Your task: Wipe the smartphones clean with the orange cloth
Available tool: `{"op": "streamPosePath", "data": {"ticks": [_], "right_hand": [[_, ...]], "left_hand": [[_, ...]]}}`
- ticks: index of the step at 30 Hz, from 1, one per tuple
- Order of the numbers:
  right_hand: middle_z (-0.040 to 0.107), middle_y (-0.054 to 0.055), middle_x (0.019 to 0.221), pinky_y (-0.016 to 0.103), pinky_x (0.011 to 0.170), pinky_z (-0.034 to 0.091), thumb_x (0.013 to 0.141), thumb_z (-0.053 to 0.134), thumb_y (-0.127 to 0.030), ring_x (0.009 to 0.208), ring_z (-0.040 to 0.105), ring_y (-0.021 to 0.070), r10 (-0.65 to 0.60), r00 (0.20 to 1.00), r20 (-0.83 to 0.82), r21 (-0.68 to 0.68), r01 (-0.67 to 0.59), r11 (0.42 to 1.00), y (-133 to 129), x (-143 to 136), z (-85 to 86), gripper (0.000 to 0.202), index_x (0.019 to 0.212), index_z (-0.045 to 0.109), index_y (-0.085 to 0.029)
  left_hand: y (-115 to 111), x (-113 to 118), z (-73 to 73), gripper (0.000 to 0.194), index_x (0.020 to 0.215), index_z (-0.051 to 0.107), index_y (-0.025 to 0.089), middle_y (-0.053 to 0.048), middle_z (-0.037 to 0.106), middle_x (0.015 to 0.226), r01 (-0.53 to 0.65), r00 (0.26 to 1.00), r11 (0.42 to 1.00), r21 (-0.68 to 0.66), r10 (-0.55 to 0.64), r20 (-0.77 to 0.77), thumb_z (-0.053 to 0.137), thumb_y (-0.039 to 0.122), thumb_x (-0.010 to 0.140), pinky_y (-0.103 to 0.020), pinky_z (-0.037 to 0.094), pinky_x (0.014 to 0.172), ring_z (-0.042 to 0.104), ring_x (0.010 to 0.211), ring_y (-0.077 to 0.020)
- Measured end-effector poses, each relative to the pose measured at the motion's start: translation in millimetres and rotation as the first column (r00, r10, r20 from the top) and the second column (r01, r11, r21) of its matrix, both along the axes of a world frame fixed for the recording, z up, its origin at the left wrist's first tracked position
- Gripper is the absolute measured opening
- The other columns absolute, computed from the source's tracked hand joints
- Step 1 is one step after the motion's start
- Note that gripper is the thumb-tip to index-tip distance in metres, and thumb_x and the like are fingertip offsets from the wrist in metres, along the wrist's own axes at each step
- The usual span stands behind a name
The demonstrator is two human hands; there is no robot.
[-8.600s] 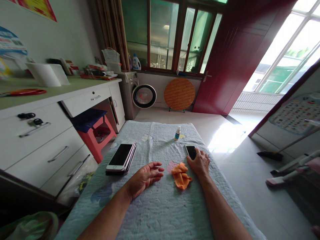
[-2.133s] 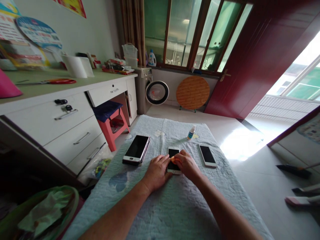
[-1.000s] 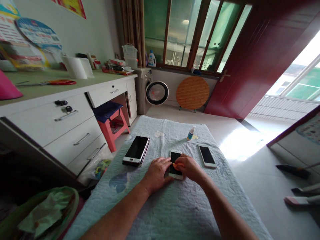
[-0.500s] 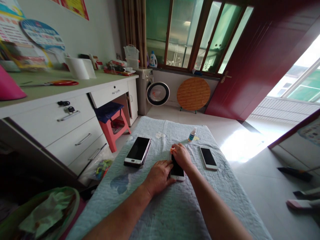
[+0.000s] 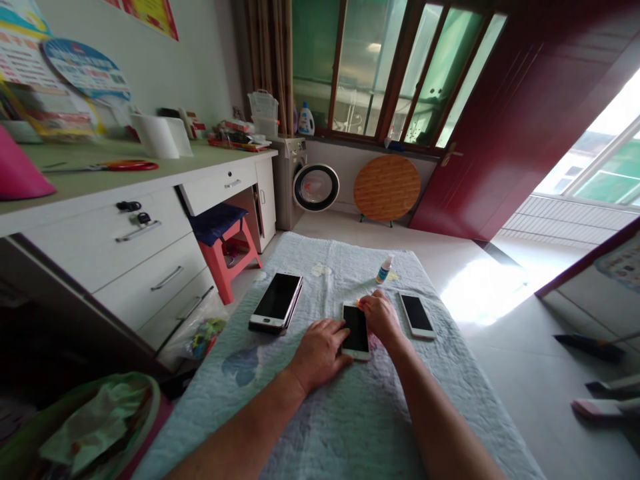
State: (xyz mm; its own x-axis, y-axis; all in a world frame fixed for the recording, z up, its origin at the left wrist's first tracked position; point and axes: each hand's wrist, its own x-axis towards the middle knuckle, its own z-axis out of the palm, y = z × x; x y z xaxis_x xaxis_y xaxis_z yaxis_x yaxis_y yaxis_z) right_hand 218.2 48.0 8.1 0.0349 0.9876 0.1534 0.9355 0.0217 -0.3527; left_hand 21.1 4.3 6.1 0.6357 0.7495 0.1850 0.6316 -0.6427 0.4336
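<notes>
A white-framed smartphone [image 5: 355,330] with a dark screen lies face up on the quilted cover. My left hand [image 5: 321,348] steadies it, fingertips on its left edge and thumb at the lower left corner. Closed around a small orange cloth [image 5: 361,304], my right hand [image 5: 382,316] is at the phone's upper right edge. Most of the cloth is hidden by the fingers. Another white smartphone [image 5: 418,315] lies to the right. On the left is a stack of phones [image 5: 277,301], a white-framed one on top. A small spray bottle [image 5: 385,269] stands beyond my right hand.
The light blue quilted cover [image 5: 345,260] spreads over the surface before me. To the left are a desk with drawers [image 5: 150,260], a red stool [image 5: 231,257] and a waste bin [image 5: 150,413]. A washing machine [image 5: 290,200] with its round door open stands behind.
My right hand has slid right with the orange cloth, from the phone's upper part to its right edge, uncovering more of the screen. My left hand stays in place.
</notes>
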Motion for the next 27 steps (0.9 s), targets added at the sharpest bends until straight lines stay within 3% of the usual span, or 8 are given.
{"op": "streamPosePath", "data": {"ticks": [3,10,15,22,27], "right_hand": [[0.057,0.006,0.086,0.023,0.074,0.038,0.091,0.047,-0.022,0.077,0.053,0.0142,0.005,0.999,0.035,0.05,-0.007,0.999,-1,-7,-2.1,0.027,0.081,0.071,-0.017],[0.055,0.007,0.089,0.023,0.076,0.037,0.093,0.043,-0.019,0.081,0.051,0.014,0.146,0.988,0.056,0.071,-0.149,0.986,2,-36,-2.6,0.03,0.08,0.07,-0.015],[0.054,0.004,0.086,0.022,0.076,0.035,0.093,0.044,-0.019,0.081,0.049,0.0139,0.207,0.978,0.012,0.072,-0.207,0.976,2,-27,-4.5,0.029,0.081,0.07,-0.017],[0.052,0.005,0.081,0.024,0.075,0.036,0.092,0.045,-0.02,0.077,0.05,0.0144,0.117,0.993,-0.017,0.027,-0.116,0.993,-6,8,-5.0,0.029,0.081,0.072,-0.019],[0.053,0.006,0.086,0.025,0.077,0.036,0.093,0.046,-0.021,0.08,0.05,0.0154,0.056,0.998,0.009,0.053,-0.057,0.997,-7,2,-9.9,0.028,0.083,0.072,-0.019]], "left_hand": [[0,0,1.4,0.046,0.12,0.062,0.02,-0.009,0.059,0.13,0.002,1.0,1.0,-0.007,-0.002,0.008,0.068,0.045,0.081,-0.044,0.037,0.105,0.052,0.118,-0.0296],[-2,0,6.6,0.047,0.123,0.059,0.024,-0.007,0.059,0.127,-0.002,1.0,0.999,-0.033,0.003,0.029,0.065,0.047,0.084,-0.044,0.039,0.103,0.053,0.115,-0.0289],[-2,0,1.8,0.048,0.123,0.059,0.025,-0.006,0.059,0.127,-0.009,1.0,1.0,-0.01,0.009,0.029,0.068,0.047,0.081,-0.044,0.04,0.101,0.053,0.114,-0.029],[-2,0,0.7,0.045,0.121,0.061,0.021,-0.009,0.058,0.131,-0.023,1.0,1.0,0.011,0.023,0.006,0.066,0.043,0.082,-0.045,0.038,0.105,0.051,0.119,-0.0297],[-3,1,0.9,0.047,0.122,0.06,0.019,-0.011,0.057,0.133,-0.022,1.0,1.0,-0.002,0.022,0.001,0.066,0.042,0.082,-0.045,0.036,0.107,0.05,0.122,-0.0302]]}}
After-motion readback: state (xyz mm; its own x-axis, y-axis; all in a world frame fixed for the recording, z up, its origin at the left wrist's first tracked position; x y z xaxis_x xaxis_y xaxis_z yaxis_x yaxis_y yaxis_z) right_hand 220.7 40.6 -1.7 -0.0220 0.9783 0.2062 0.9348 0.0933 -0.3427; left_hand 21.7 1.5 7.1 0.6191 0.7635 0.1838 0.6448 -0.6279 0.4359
